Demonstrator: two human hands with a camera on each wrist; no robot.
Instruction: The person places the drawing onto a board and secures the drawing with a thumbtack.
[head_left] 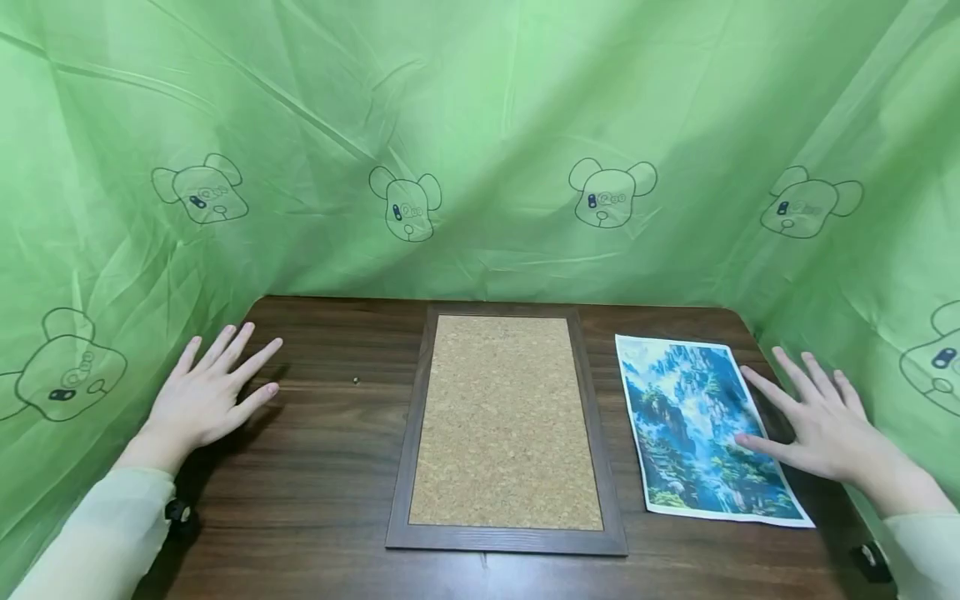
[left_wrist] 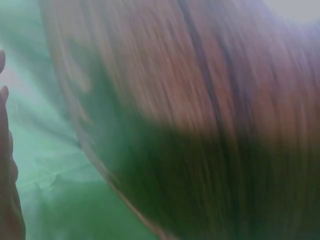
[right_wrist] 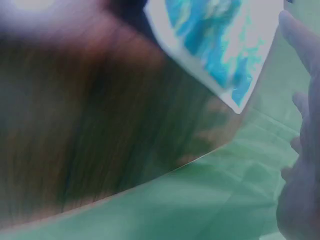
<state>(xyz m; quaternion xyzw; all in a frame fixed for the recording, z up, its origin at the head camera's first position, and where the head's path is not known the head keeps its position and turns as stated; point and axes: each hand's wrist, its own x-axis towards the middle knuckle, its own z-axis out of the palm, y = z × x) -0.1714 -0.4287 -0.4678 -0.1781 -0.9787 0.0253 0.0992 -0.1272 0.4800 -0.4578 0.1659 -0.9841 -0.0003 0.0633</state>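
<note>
My left hand (head_left: 204,398) is held with fingers spread over the left side of the brown table, holding nothing. On the right, my right hand (head_left: 821,429) spreads its fingers too, its thumb and index finger overlapping the right edge of a printed picture (head_left: 697,425) in the head view. The print shows blue cliffs and a waterfall within a white border. Between the hands lies a cork board (head_left: 506,425) in a dark wooden frame. In the right wrist view, a corner of the print (right_wrist: 215,45) appears beside the fingers (right_wrist: 300,42).
The wood-grain table (head_left: 315,467) has rounded far corners. A tiny round brass-coloured piece (head_left: 356,381) sits left of the cork board. Green cloth (head_left: 480,125) with bear-head drawings surrounds the table at the back and sides. Dark wrist cameras (head_left: 180,512) are worn on both arms.
</note>
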